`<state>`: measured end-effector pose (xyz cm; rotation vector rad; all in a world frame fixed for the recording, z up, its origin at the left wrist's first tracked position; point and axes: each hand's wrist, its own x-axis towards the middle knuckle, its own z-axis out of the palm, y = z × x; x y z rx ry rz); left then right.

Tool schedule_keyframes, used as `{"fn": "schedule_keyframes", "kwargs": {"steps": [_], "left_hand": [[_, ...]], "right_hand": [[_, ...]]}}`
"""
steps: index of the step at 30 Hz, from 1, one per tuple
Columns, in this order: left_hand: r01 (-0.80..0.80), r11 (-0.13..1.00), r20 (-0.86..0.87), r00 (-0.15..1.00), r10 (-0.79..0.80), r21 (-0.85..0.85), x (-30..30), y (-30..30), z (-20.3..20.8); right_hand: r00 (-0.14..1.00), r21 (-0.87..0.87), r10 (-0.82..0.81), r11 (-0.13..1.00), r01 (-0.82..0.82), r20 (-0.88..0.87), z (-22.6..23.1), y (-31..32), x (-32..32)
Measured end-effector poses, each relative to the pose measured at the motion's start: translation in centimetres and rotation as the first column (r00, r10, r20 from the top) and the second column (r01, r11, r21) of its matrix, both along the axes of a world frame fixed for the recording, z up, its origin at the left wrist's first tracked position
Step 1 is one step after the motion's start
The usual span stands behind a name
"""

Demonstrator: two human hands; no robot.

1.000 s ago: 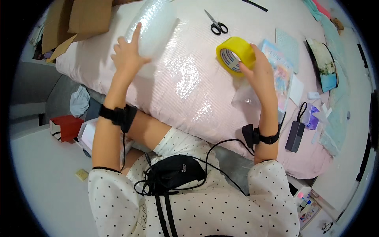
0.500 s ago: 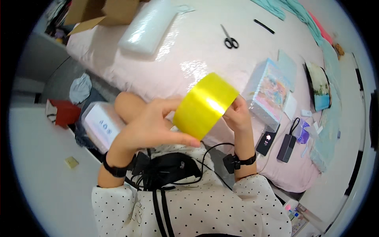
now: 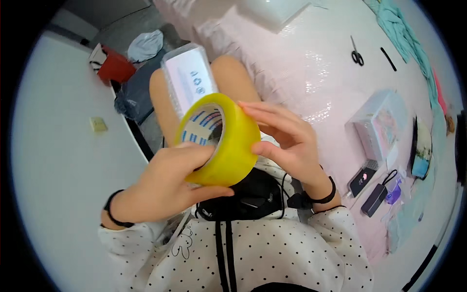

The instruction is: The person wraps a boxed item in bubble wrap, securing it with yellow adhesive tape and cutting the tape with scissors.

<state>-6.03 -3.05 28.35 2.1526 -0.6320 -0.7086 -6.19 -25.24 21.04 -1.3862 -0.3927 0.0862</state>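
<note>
A large roll of yellow tape (image 3: 221, 141) is held up close to my chest. My left hand (image 3: 168, 187) grips it from below, thumb across its outer face. My right hand (image 3: 284, 138) rests its fingertips on the roll's right side. The roll's core, with blue marks inside, faces up and to the left. Both wrists wear black bands.
A pink surface under bubble wrap (image 3: 311, 78) stretches to the upper right, with scissors (image 3: 356, 53), a clear box (image 3: 377, 124), a black phone (image 3: 362, 180) and a black charger (image 3: 374, 199). A clear flat package (image 3: 189, 80) lies on my lap. A red bin (image 3: 114, 68) stands on the floor.
The roll was carried from the pink surface up to my chest, my left hand joined it, and the view tilted down toward my lap and the floor.
</note>
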Motion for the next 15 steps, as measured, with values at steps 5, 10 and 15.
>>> {"fn": "schedule_keyframes", "kwargs": {"steps": [5,10,15], "left_hand": [[0.072,0.994,0.164,0.985,-0.057,-0.085,-1.6,2.4,-1.9],[-0.025,0.932,0.020,0.999,0.035,-0.361,-2.3,-0.4,-7.1],[-0.019,0.918,-0.202,0.977,-0.067,-0.396,-1.9,-2.9,-11.1]], "right_hand": [[0.996,0.092,0.023,0.995,-0.031,0.081,-0.4,1.7,0.4],[0.993,-0.112,-0.078,0.990,0.088,0.089,0.2,-0.2,-0.8],[0.984,-0.398,-0.099,0.905,0.151,0.148,-0.6,-3.4,-1.3]]}}
